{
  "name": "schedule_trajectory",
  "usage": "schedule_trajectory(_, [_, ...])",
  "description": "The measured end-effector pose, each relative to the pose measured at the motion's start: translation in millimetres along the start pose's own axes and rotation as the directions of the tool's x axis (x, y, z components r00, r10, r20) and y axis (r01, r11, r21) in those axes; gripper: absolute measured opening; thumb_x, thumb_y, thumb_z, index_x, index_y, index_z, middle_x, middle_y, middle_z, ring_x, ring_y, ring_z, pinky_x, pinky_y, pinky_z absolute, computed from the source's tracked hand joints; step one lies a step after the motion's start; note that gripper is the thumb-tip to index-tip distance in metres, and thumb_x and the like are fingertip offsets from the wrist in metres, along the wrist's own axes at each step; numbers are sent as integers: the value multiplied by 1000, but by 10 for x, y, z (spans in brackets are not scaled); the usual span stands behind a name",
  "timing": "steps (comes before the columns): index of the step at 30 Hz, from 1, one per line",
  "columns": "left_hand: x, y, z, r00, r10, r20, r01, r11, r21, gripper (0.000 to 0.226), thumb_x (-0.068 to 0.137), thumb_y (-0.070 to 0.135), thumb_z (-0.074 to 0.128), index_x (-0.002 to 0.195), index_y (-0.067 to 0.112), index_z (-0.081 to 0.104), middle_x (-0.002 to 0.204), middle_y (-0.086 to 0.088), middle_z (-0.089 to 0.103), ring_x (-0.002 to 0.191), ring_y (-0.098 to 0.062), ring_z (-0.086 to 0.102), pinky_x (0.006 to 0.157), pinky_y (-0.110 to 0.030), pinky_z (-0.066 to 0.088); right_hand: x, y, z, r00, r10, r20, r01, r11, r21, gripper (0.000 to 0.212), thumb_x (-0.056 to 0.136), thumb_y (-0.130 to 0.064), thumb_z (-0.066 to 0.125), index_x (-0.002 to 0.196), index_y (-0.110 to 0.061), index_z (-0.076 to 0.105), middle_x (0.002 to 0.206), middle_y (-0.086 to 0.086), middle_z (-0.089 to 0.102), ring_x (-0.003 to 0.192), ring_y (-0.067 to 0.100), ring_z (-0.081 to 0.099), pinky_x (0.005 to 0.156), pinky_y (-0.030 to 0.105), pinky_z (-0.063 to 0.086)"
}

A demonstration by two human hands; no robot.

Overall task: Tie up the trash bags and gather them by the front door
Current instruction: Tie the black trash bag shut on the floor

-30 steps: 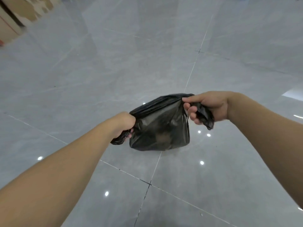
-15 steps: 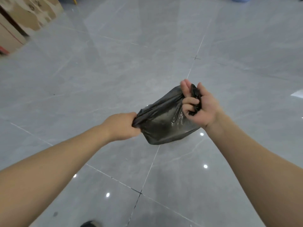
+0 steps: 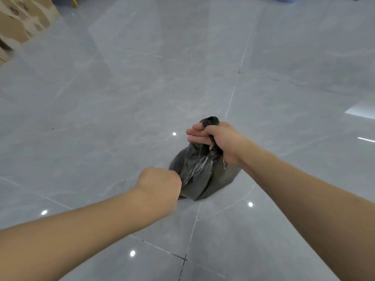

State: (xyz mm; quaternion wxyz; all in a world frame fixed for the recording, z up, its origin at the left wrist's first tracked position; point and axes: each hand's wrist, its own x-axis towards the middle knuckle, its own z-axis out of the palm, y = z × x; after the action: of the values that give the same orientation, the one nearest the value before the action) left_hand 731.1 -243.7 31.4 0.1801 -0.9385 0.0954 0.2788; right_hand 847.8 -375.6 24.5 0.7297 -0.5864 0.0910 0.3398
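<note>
Holding a small black trash bag [image 3: 205,175] above the grey tiled floor [image 3: 121,98], we grip it with both fists. Our right hand [image 3: 217,139] is clenched around its twisted top; our left hand [image 3: 160,186] is closed on its lower edge.

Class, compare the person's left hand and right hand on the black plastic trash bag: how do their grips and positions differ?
The left hand grips low on the black plastic trash bag, its fingers hidden behind the knuckles. The right hand sits higher and farther away, its fingers visibly wrapped around a twisted end that pokes out above the fist. Both are closed on the same bag.
</note>
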Motion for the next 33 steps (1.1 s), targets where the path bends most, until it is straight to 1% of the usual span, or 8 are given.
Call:
schedule_trajectory(3, [-29, -232, 23, 999, -37, 23, 41, 985, -167, 12, 91, 24, 46, 100, 16, 49, 83, 0, 54, 78, -25, 56, 61, -30, 36, 67, 89, 47, 998, -51, -41, 42, 978, -203, 24, 93, 3, 41, 103, 0, 62, 112, 15, 71, 99, 24, 71, 88, 29, 55])
schedule_trajectory(8, [-47, -451, 150, 997, -58, -50, 42, 958, -283, 21, 96, 36, 42, 88, 18, 50, 74, 3, 49, 71, -23, 52, 60, -29, 39, 3, -53, 40, 982, -141, -124, 101, 953, -286, 26, 89, 7, 38, 92, -1, 62, 97, 15, 74, 87, 24, 72, 82, 28, 57])
schedule_trajectory(14, [63, -371, 176, 983, -78, -169, -104, 524, -845, 9, 94, 19, 48, 95, 27, 53, 75, 2, 63, 54, -11, 58, 45, -18, 36, -171, -427, 25, 966, 254, 45, -237, 943, -234, 24, 80, -2, 34, 66, -10, 51, 59, 9, 60, 36, 14, 44, 37, 16, 26])
schedule_trajectory(17, [92, -306, 379, 987, -79, -140, -40, 724, -689, 24, 93, 26, 49, 117, 25, 49, 105, -6, 67, 91, -28, 63, 63, -28, 39, -196, -88, 80, 872, 477, 111, -423, 848, -319, 29, 86, -7, 36, 76, -5, 63, 76, 14, 73, 46, 16, 63, 33, 13, 27])
schedule_trajectory(21, [-24, -190, 686, 997, -77, 31, 81, 817, -571, 46, 91, 50, 49, 123, 18, 40, 110, -5, 63, 99, -29, 61, 70, -33, 43, -125, 281, 186, 937, 326, 124, -339, 935, 103, 32, 91, -11, 34, 89, -2, 65, 106, 19, 73, 91, 28, 73, 32, 16, 35])
schedule_trajectory(24, [-166, -252, 883, 987, -50, 155, 126, 836, -534, 41, 85, 31, 55, 120, 14, 40, 98, -5, 59, 95, -29, 62, 67, -31, 41, -49, 412, 312, 966, 225, 127, -255, 913, 319, 35, 92, -12, 34, 83, -1, 66, 115, 22, 68, 100, 31, 68, 38, 19, 45])
schedule_trajectory(29, [-291, -510, 1010, 979, -84, 185, 145, 926, -349, 27, 86, 7, 48, 112, 12, 54, 112, -9, 62, 103, -31, 62, 70, -32, 40, 68, 669, 701, 928, 329, 174, -336, 942, 10, 32, 92, -7, 36, 87, 0, 67, 104, 19, 72, 70, 21, 63, 39, 19, 44])
schedule_trajectory(33, [-343, -668, 1070, 972, -33, 234, 76, 981, -176, 26, 90, 15, 47, 112, 15, 61, 115, -6, 62, 106, -28, 61, 74, -32, 41, 240, 985, 850, 940, 311, 144, -252, 912, -325, 31, 91, 0, 41, 104, -3, 70, 112, 11, 72, 81, 20, 64, 75, 25, 54])
